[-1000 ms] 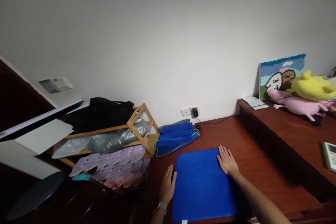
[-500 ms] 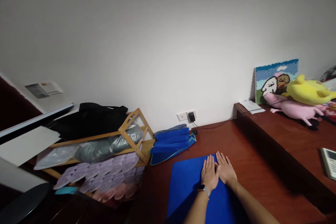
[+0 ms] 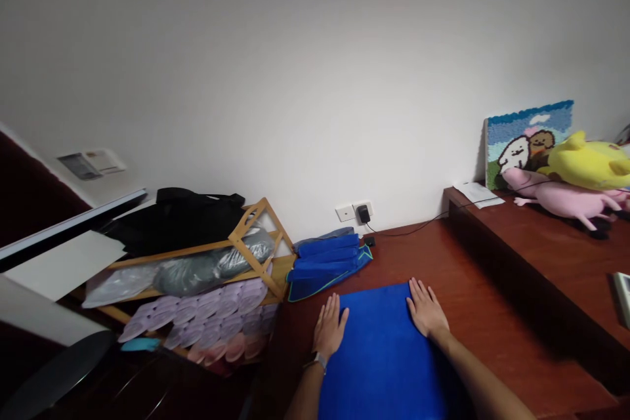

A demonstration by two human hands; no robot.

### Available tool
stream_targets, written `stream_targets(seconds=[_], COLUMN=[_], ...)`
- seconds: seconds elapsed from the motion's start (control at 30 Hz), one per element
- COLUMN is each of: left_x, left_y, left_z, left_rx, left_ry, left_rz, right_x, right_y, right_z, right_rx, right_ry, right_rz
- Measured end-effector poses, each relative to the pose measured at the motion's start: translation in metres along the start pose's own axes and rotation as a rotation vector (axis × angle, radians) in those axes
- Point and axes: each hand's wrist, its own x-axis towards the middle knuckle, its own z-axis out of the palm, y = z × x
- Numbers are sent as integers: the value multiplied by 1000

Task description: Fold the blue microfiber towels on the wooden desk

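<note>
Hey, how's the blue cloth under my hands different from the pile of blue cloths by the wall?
The blue cloth lies spread flat as one broad sheet; the pile of blue cloths is folded into narrow stacked layers. The flat one is plain blue, while the pile's bottom piece shows light green edging. The left hand and right hand press the flat one; nothing touches the pile. Both rest on the red-brown table.

One head view only, worn high, facing forward and slightly down toward a white wall [image 3: 315, 65]. Near bottom edge: both forearms enter from below, left hand [image 3: 329, 333] and right hand [image 3: 426, 310] close to the lens over a blue cloth [image 3: 378, 354]. Rack [image 3: 197, 269] far left, raised ledge [image 3: 556, 249] right. Horizon tilted; wide lens.
</note>
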Motion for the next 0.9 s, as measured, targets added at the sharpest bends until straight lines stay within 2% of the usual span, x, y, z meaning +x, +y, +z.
stream_targets(seconds=[0.17, 0.3, 0.4, 0.47, 0.53, 0.7, 0.9], left_x=[-16, -60, -97, -113, -119, -116, -118], left_y=[-40, -66, -79, -79, -75, -65, -64], left_z=[-4, 3, 6, 5, 2, -9, -11], left_rx=[-14, -37, -43, -46, -51, -59, -43], left_ry=[7, 82, 114, 130, 149, 189, 195], left_rz=[-92, -171, -177, -160, -162, -183, -177], right_x=[-2, -3, -4, -4, -3, -2, -4], right_y=[-2, -2, 0, 2, 3, 4, 3], right_z=[-3, -3, -1, 1, 4, 7, 8], right_rx=[-36, -45, -55, -64, -75, -92, -124], right_ry=[-19, -18, -12, -3, 4, 10, -1], right_rz=[12, 10, 0, -8, -9, -9, 0])
